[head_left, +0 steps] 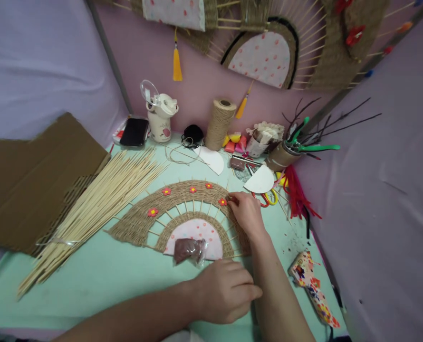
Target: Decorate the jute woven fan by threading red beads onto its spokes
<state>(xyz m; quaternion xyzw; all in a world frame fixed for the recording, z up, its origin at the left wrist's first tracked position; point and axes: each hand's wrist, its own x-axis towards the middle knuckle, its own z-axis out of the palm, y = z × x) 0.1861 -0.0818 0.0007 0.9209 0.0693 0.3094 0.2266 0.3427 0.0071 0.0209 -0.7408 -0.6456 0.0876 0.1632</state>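
Note:
A woven jute fan-shaped piece (183, 199) lies flat on the mint-green table (100, 275), with small red flowers (153, 212) along its arc and a pink dotted half-circle at its centre. My right hand (246, 212) rests on the arc's right side, fingertips pinched next to a red flower (222, 202). My left hand (225, 289) is curled closed at the piece's lower edge, what it holds is hidden. A small plastic bag of brown clay (190, 250) lies on the half-circle.
A bundle of bamboo skewers (97, 204) and cardboard (29, 180) lie left. At the back stand a jute twine spool (218, 123), a small mug-like device (160, 118), a phone (135, 131), clay pieces, scissors (268, 197), red pipe cleaners (297, 194) and a tool cup (283, 154). Finished fans hang on the wall.

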